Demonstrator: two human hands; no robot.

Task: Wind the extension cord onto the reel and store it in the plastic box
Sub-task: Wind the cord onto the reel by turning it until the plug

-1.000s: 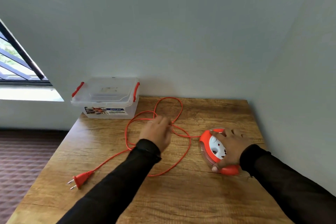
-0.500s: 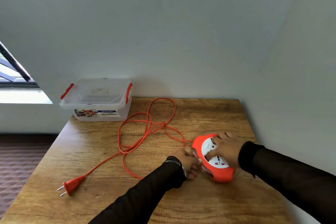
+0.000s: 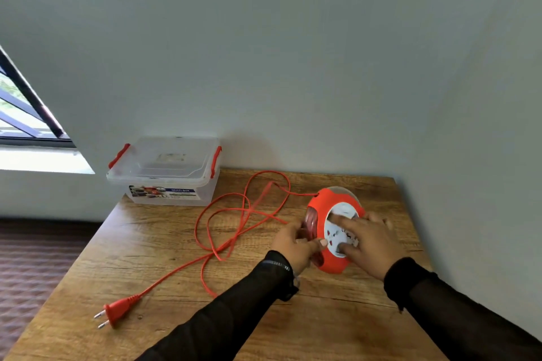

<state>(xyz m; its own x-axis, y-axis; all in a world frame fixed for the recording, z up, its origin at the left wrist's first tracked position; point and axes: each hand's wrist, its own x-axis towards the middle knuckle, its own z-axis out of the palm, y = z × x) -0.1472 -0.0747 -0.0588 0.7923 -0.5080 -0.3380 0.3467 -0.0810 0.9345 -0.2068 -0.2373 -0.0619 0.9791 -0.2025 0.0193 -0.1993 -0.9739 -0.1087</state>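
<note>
Motion blur smears the wound turns inside the reel (image 3: 334, 228), so they cannot be counted, and the person's wrists hide its lower edge. One reel sits tilted at the right side of the table (image 3: 146, 258), white socket face toward the camera. The right hand (image 3: 368, 243) lies spread on that face. The left hand (image 3: 293, 243) is curled against the reel's left rim, apparently pinching cord (image 3: 234, 214), though blur makes this uncertain. One cord lies in loose loops mid-table, ending in one plug (image 3: 117, 309) with two pins near the front left. One lidded plastic box (image 3: 167, 171) with two red clips stands at the far left corner.
</note>
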